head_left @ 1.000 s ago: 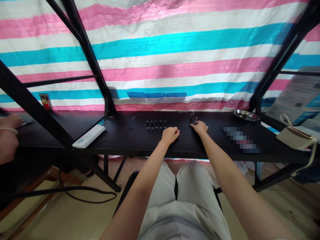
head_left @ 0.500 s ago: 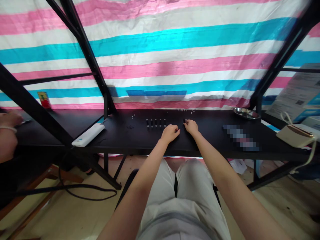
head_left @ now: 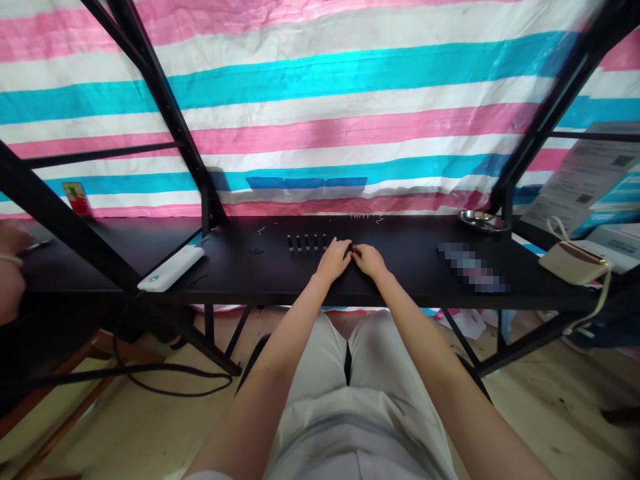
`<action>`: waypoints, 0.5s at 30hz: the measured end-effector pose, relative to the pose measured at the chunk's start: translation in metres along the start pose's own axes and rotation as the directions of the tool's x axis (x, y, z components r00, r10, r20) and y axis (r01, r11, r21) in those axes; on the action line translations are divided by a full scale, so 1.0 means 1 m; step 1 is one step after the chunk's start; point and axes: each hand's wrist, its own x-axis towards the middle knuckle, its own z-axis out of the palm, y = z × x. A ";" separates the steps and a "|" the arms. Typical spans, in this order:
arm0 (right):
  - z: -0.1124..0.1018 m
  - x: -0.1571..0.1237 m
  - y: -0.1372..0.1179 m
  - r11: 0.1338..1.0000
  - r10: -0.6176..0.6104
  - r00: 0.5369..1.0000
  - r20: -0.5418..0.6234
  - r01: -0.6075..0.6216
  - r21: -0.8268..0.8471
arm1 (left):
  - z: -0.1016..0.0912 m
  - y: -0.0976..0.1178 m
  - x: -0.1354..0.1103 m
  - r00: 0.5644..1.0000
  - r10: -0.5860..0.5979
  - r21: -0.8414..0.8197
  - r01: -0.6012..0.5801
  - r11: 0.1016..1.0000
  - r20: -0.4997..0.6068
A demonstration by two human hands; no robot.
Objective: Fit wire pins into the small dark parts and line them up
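Observation:
My left hand [head_left: 335, 259] and my right hand [head_left: 369, 259] meet over the black table, their fingertips almost touching. Between them a small dark piece [head_left: 353, 247] shows in part; its kind cannot be made out. My right fingers are closed on it, and my left fingers are curled at its other side. Left of my hands stands a row of several small black cylinders [head_left: 307, 242] with pale ends. The one nearest my left hand is partly hidden.
A row of tiny pale pieces [head_left: 359, 216] lies at the back edge, near a shiny metal dish [head_left: 483, 221]. A white power bank-like block [head_left: 171, 269] lies left, a blurred-out item [head_left: 473, 268] and beige purse [head_left: 574, 262] right. Another person's arm [head_left: 10, 273] shows far left.
My right hand has moved left with the small dark piece and come up against my left hand. My left fingers have turned toward it. The view has shifted slightly.

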 end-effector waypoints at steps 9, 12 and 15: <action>0.000 0.000 -0.001 0.995 -0.095 0.995 0.004 0.095 0.003 | -0.005 -0.002 0.001 0.998 -0.041 -0.038 0.039 0.999 -0.043; 0.000 -0.001 -0.001 0.995 -0.091 0.995 -0.047 0.093 0.046 | -0.008 -0.001 0.001 0.992 -0.070 -0.064 0.063 0.996 -0.105; -0.001 -0.002 0.000 0.996 -0.037 0.994 -0.105 0.045 0.078 | -0.010 0.001 0.000 0.979 -0.064 -0.091 0.047 0.995 -0.192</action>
